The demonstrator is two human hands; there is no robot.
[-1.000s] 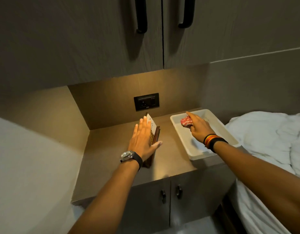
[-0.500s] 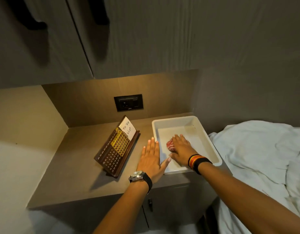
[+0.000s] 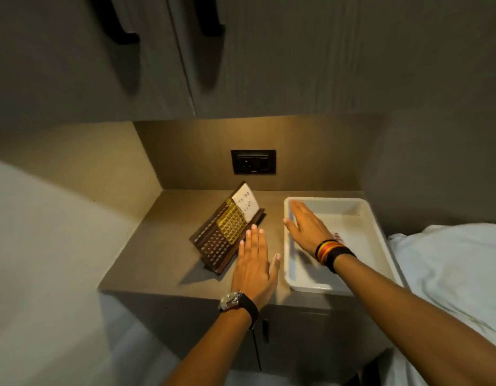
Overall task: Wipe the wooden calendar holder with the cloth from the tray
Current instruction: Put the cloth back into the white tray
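Head view: bedside counter under wall cabinets, both hands flat and spread.
Calendar holder point(image 3: 225, 232): dark wood, propped at a slant on the counter point(image 3: 146, 254), left of the tray; gold grid panel in the middle, white note card at its upper end.
Tray point(image 3: 376, 232): white, shallow, on the counter's right part, just beside the holder, not touching it.
Cloth point(image 3: 337, 235): only a small red-and-white patch shows inside the tray, just behind the right wrist; the rest is hidden by the arm.
Left hand point(image 3: 255, 270): fingers straight and spread, palm down over the counter between holder and tray; grasps nothing; fingertips near the holder's lower right edge, contact not clear.
Right hand point(image 3: 308, 228): fingers extended, palm down over the tray's left wall; grasps nothing; motion-blurred.
Wrist items: watch point(image 3: 232, 300) on the left, banded bracelets point(image 3: 331, 253) on the right.
Step in hand, as judged: fetching the cloth; no wiping begun.
Next move calls for: drawing the right hand back toward the cloth, pinching it up, carrying it to the holder; left hand likely needed to steady the slanted wood.
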